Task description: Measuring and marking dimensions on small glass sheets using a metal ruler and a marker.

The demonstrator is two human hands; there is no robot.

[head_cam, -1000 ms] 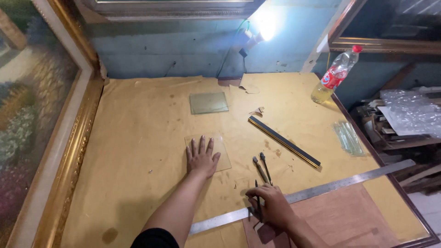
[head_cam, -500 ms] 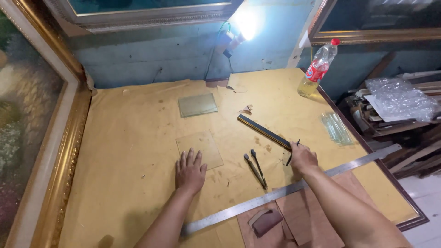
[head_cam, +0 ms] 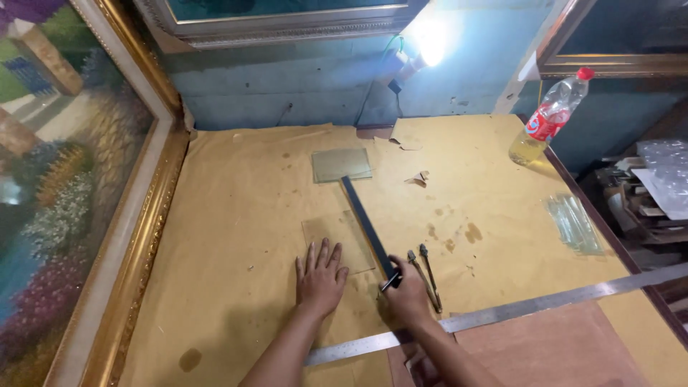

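Note:
My left hand lies flat, fingers spread, on the near edge of a clear glass pane resting on the tan-paper-covered table. A black straight bar runs along the pane's right side, its far end pointing toward a second glass pane. My right hand grips the bar's near end, and a small thin dark tool sticks out between its fingers.
Pliers lie just right of my right hand. A long steel ruler crosses the near table over a brown board. Glass strips and a plastic bottle stand at right. A gold-framed painting leans at left.
My right hand went to the black bar at the right and brought it left, setting it along the pane's right edge. My left hand stayed flat on the pane.

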